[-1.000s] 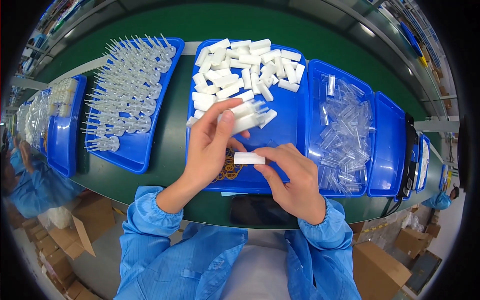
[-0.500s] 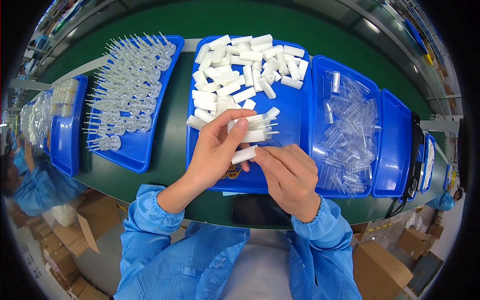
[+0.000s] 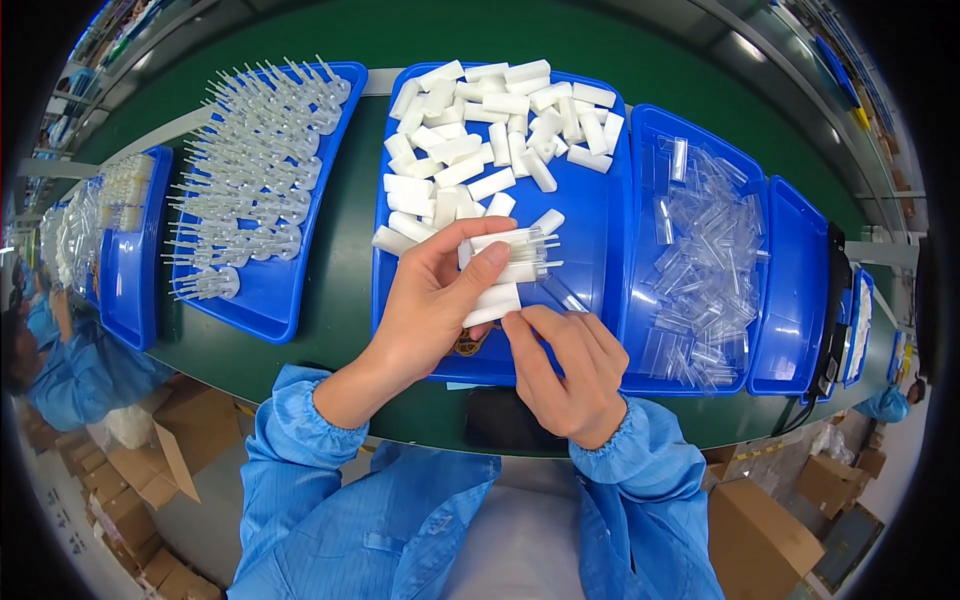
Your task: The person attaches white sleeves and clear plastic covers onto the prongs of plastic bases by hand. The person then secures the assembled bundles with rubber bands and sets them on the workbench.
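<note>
My left hand (image 3: pixel 435 280) is closed round a small bunch of white blocks with thin pale rods sticking out of their right ends. Lowest in the bunch is a white block (image 3: pixel 492 304), held below the thumb. My right hand (image 3: pixel 572 365) has its thumb and forefinger pinched at that block's lower right corner, the other fingers curled. Both hands are above the near part of a blue tray (image 3: pixel 590 235) with many loose white blocks (image 3: pixel 455 150) in its far and left parts. A few tan rubber bands show in part beneath my left hand.
Left of the hands, a blue tray (image 3: pixel 262 312) holds rows of white pieces with thin upright stems. Clear plastic pieces (image 3: pixel 705 260) fill a tray on the right, with another blue tray (image 3: pixel 790 300) beyond. A dark flat object (image 3: pixel 510 420) lies at the table's near edge.
The lowest white block has moved up against the others in my left hand. My right hand has shifted slightly left and down, its fingertips now at the block's lower corner.
</note>
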`<state>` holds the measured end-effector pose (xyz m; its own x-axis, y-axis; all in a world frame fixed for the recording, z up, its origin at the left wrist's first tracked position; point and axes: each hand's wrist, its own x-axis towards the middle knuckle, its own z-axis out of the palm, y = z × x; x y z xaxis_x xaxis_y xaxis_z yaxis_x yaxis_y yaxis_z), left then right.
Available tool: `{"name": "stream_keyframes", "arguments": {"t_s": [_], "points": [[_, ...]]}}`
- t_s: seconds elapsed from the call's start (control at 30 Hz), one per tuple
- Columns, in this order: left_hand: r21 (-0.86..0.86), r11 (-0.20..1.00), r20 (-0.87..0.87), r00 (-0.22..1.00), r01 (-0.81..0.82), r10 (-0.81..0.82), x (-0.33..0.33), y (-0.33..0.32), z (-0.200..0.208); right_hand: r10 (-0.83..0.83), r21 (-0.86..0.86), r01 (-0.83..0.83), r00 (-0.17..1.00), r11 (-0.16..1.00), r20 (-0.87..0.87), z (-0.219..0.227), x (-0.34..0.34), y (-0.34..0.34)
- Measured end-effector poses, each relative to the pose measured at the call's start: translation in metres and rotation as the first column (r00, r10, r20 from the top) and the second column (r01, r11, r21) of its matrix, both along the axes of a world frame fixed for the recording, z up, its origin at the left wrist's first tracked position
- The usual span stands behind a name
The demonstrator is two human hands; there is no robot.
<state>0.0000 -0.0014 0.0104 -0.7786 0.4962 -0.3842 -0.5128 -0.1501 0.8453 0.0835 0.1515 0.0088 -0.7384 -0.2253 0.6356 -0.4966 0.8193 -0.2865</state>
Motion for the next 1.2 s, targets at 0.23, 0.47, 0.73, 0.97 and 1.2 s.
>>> {"name": "stream_keyframes", "arguments": {"t_s": [0.23,0.47,0.73,0.97,1.2], "points": [[-0.064,0.996,-0.129,0.99,-0.057,0.048,0.004,0.002,-0.014,0.152,-0.067,-0.148,0.986,0.987,0.069,-0.005,0.002,-0.013],[-0.066,0.996,-0.086,0.995,-0.066,0.06,0.0,0.0,-0.002,0.312,-0.144,-0.288,0.932,0.947,0.187,-0.006,0.0,-0.008],[-0.141,0.989,-0.263,0.965,-0.043,0.004,0.002,-0.003,-0.008,0.042,-0.362,0.102,0.929,0.927,0.368,0.015,-0.006,0.004],[-0.038,0.996,-0.178,0.982,-0.075,0.067,0.001,0.0,0.0,0.123,-0.362,0.012,0.929,0.932,0.349,0.016,-0.009,0.015],[0.027,0.947,-0.34,0.888,-0.321,0.31,-0.008,-0.01,0.007,-0.242,-0.231,0.402,0.825,0.886,0.51,0.044,-0.046,0.069]]}}
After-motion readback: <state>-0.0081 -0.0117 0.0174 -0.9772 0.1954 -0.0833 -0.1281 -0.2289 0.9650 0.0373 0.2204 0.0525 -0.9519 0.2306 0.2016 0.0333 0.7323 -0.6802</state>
